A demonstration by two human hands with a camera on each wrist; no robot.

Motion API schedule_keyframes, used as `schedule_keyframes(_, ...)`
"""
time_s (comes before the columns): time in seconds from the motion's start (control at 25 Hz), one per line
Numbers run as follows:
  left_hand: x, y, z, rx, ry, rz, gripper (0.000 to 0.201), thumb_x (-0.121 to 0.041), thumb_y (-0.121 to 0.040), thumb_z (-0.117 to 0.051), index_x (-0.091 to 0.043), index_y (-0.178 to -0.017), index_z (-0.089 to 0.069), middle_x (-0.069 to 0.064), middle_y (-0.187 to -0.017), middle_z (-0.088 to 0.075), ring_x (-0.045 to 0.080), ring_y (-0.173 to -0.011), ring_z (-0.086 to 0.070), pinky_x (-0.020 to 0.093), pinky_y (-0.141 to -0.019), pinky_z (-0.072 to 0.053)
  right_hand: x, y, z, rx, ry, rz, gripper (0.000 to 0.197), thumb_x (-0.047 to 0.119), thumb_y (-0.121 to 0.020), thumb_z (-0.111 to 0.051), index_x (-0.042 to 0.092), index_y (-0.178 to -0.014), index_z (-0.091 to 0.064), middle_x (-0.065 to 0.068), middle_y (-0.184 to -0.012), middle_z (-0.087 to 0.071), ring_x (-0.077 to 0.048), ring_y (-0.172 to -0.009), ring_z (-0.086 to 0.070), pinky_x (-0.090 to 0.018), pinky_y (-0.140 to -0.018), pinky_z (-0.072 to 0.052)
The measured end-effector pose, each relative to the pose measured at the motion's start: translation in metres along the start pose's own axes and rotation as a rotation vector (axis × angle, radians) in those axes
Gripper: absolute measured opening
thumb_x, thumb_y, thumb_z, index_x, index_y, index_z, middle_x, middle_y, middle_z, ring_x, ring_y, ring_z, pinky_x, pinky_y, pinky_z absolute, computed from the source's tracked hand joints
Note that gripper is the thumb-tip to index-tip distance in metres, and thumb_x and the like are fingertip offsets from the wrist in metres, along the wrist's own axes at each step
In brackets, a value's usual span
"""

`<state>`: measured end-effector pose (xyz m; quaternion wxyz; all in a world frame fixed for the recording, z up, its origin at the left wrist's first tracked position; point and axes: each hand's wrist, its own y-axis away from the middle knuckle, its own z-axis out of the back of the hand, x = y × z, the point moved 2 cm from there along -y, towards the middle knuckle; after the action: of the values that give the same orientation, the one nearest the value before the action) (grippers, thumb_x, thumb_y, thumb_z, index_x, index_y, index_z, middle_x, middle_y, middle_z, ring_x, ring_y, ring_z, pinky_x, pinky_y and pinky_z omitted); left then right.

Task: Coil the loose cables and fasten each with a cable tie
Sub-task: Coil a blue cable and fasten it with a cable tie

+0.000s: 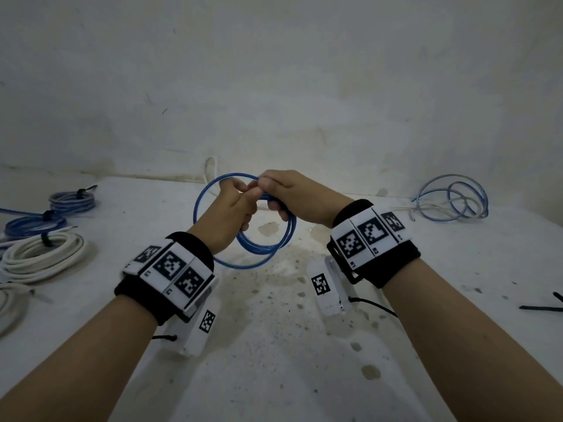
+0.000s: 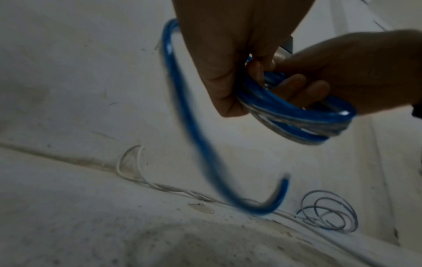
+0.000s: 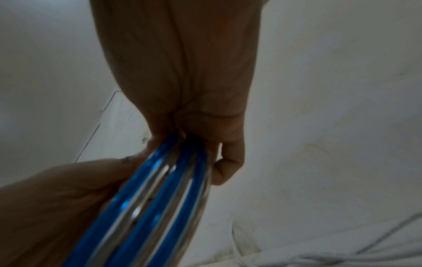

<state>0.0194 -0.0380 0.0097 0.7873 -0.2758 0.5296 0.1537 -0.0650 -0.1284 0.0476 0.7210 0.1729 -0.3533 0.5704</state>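
While both hands work above the middle of the table, the figure reads as follows.

Blue cable: held in the air as a coil of several turns, clear of the table surface.
Left hand: fingers curled round the turns on the coil's left side.
Right hand: fingers curled round the same bundle, touching the left hand; thumb and forefinger appear to pinch a strand at the top.
Free end: hangs loose below the coil, blurred, not yet tucked in.
Risk, spring-back: the stiff turns may open out if either grip slackens before a tie is on.
Risk, free end: the hanging tail could drag a turn out of line, leaving an uneven coil.
Risk, tie reach: the cable ties lie near the table's right edge; fetching one leaves the coil in a single hand.
Head view only: tied coils by the left edge, a loose cable at the far right corner.
Left wrist view only: the tail's end.
Right wrist view only: three blue-and-clear strands lying side by side in the grip.
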Motion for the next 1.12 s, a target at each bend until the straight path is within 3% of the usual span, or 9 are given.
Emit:
schedule_keyframes(0.24,-0.003,-0.003,0.007,0.146,0.393,0.316,0.029,-0.036,-0.099,-0.027,-0.012,-0.087,-0.039,-0.001,-0.056,-0.041,0.011,-0.049,-0.039,0.028,-0.060,-0.035,-0.009,0.003,-0.012,0.110,0.334,-0.013,0.030,0.025,-0.097,-0.044,0.008,-0.122,-0.043,-0.002,-0.099,-0.055,-0.011,-0.075,-0.050,-0.018,-0.059,-0.041)
schedule_keyframes(0.36,-0.013,0.010,0.016,0.233,-0.072,0.415,0.038,-0.041,-0.098,-0.031,-0.009,-0.107,-0.049,0.010,-0.089,-0.061,0.024,-0.083,-0.060,0.033,-0.083,-0.045,-0.016,0.001,-0.013,-0.026,0.516,-0.036,0.022,0.019,-0.099,-0.038,0.003,-0.114,-0.042,-0.013,-0.096,-0.054,-0.023,-0.075,-0.048,-0.028,-0.060,-0.036)
schedule_keyframes(0.44,-0.022,0.018,0.021,0.175,-0.488,0.271,0.037,-0.038,-0.096,-0.039,-0.007,-0.099,-0.059,0.008,-0.087,-0.068,0.024,-0.079,-0.066,0.031,-0.076,-0.049,-0.015,0.002,-0.004,-0.112,0.600,-0.023,0.020,0.019,-0.100,-0.035,0.003,-0.111,-0.043,-0.010,-0.090,-0.048,-0.025,-0.076,-0.046,-0.030,-0.062,-0.034)
schedule_keyframes(0.56,-0.041,0.017,0.031,-0.261,-0.752,-0.248,0.026,-0.032,-0.094,-0.044,-0.010,-0.087,-0.058,-0.001,-0.077,-0.064,0.018,-0.069,-0.059,0.029,-0.069,-0.042,-0.007,0.006,0.000,-0.146,0.798,0.050,0.022,0.022,-0.101,-0.032,0.004,-0.112,-0.042,-0.006,-0.088,-0.043,-0.024,-0.073,-0.043,-0.032,-0.065,-0.032)
schedule_keyframes(0.64,-0.039,0.007,0.028,-0.224,-0.588,-0.297,0.030,-0.033,-0.098,-0.037,-0.012,-0.098,-0.059,0.001,-0.092,-0.061,0.016,-0.086,-0.055,0.027,-0.079,-0.039,0.000,0.007,-0.004,-0.187,0.903,0.099,0.023,0.022,-0.101,-0.030,0.006,-0.113,-0.040,-0.006,-0.091,-0.046,-0.024,-0.073,-0.044,-0.033,-0.066,-0.029)
schedule_keyframes(0.72,-0.024,-0.002,0.009,-0.059,-0.323,-0.166,0.046,-0.035,-0.100,-0.025,-0.009,-0.097,-0.062,0.004,-0.087,-0.064,0.013,-0.085,-0.061,0.023,-0.084,-0.042,0.004,0.008,-0.005,-0.259,0.965,0.130,0.020,0.018,-0.101,-0.030,0.007,-0.115,-0.039,-0.005,-0.097,-0.053,-0.027,-0.077,-0.051,-0.033,-0.066,-0.028)
schedule_keyframes(0.84,-0.015,-0.005,-0.009,-0.047,0.186,0.076,0.045,-0.037,-0.099,-0.033,-0.008,-0.073,-0.057,-0.002,-0.049,-0.051,0.013,-0.050,-0.056,0.026,-0.067,-0.051,0.005,0.012,-0.004,-0.346,1.013,0.100,0.018,0.016,-0.099,-0.029,0.009,-0.112,-0.039,0.001,-0.082,-0.050,-0.026,-0.079,-0.058,-0.032,-0.065,-0.027)
schedule_keyframes(0.96,-0.016,-0.004,-0.012,-0.035,0.359,0.169,0.043,-0.042,-0.093,-0.044,-0.017,-0.058,-0.041,-0.010,-0.038,-0.028,0.009,-0.035,-0.032,0.025,-0.048,-0.049,-0.001,0.013,-0.003,-0.382,0.902,0.039,0.023,0.030,-0.102,-0.026,0.011,-0.106,-0.038,0.007,-0.061,-0.038,-0.021,-0.055,-0.043,-0.028,-0.051,-0.023)
schedule_keyframes(1.12,-0.022,-0.003,-0.005,-0.263,0.432,0.099,0.018,-0.037,-0.091,-0.052,-0.023,-0.080,-0.056,-0.011,-0.035,-0.026,0.005,-0.031,-0.020,0.018,-0.036,-0.025,-0.010,0.017,-0.002,-0.102,0.179,-0.047,0.039,0.038,-0.096,-0.041,0.011,-0.122,-0.030,-0.008,-0.091,-0.060,-0.025,-0.079,-0.059,-0.028,-0.062,-0.044)
